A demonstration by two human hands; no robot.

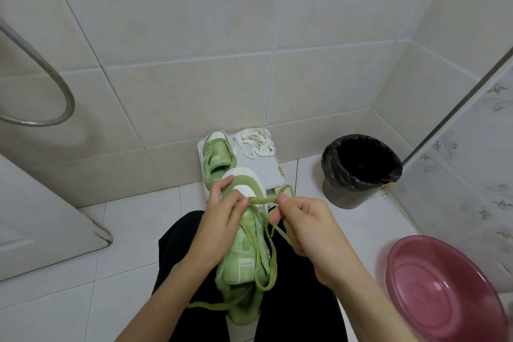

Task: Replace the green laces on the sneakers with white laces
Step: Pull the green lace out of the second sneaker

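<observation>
While my left hand is gripping the toe of the pale green mesh sneaker on my lap, my right hand is pinching its loosened flat green lace taut; bundled white laces are lying beside the second green sneaker on the white surface.

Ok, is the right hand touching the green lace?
Touching. The head view shows the right hand pinching the green lace between thumb and forefinger.

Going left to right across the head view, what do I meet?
Shower hose, left hand gripping the sneaker, right hand pinching the green lace, bin with black liner, pink basin.
</observation>
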